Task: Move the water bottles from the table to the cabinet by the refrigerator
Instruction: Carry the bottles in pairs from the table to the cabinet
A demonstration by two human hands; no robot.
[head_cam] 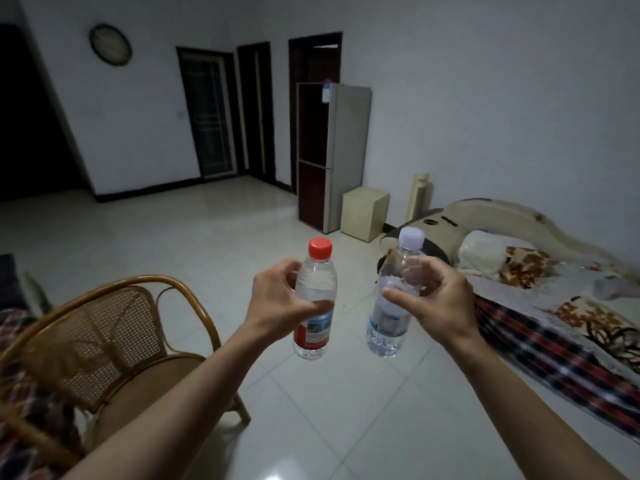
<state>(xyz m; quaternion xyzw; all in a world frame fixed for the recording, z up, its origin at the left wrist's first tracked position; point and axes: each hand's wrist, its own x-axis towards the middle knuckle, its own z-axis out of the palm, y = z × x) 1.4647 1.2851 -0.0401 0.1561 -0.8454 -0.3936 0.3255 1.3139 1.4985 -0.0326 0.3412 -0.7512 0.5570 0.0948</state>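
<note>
Bottles are in both hands, near the centre of the frame, held in the air above the tiled floor (194, 237). Fingers of the left hand (277, 299) are closed around the middle of the red-capped bottle (314, 303) — thumb in front, just over its red label. Fingers of the right hand (438, 299) are wrapped on the upper part of the white-capped bottle (389, 306), which leans a little to the left at its bottom. Both bottles are close but apart. Farther up, right of centre, stands the refrigerator (329, 157), and a small cream cabinet (363, 213) is just beside it, on its right. A rattan chair (104, 341) is at lower left — a bed (554, 306) at right.
</note>
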